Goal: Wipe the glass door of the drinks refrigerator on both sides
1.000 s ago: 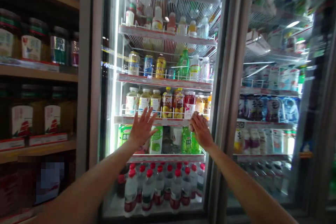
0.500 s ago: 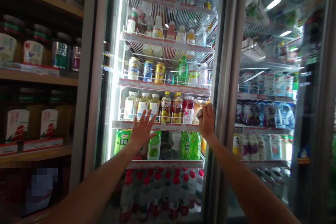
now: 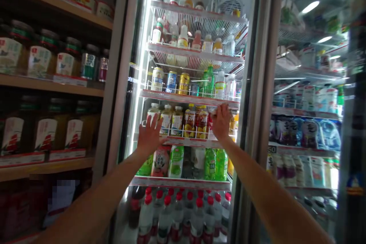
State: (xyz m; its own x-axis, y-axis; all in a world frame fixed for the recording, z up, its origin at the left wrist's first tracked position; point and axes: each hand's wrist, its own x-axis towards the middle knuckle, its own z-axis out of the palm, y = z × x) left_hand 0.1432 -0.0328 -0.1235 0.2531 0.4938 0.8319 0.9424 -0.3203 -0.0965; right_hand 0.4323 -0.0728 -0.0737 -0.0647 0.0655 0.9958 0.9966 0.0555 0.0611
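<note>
Wad (image 3: 214,113) (pale, blurred), within fingers (image 3: 225,109) of right hand (image 3: 222,125), left hand (image 3: 148,136) spread.

At the left, a wooden shelf (image 3: 28,81) bears amber bottles (image 3: 40,59) with pale labels, next to a bottle marked SODA (image 3: 89,65). Below them stand bottles with red-and-white labels (image 3: 46,133) (most of the lettering is too small to read). Farther right, a blue can (image 3: 171,81) sits just left of a gold can (image 3: 183,84). Red-capped bottles (image 3: 165,216) crowd the bottom. Another cooler (image 3: 303,151) at the right holds dark-labelled bottles (image 3: 309,133).
</note>
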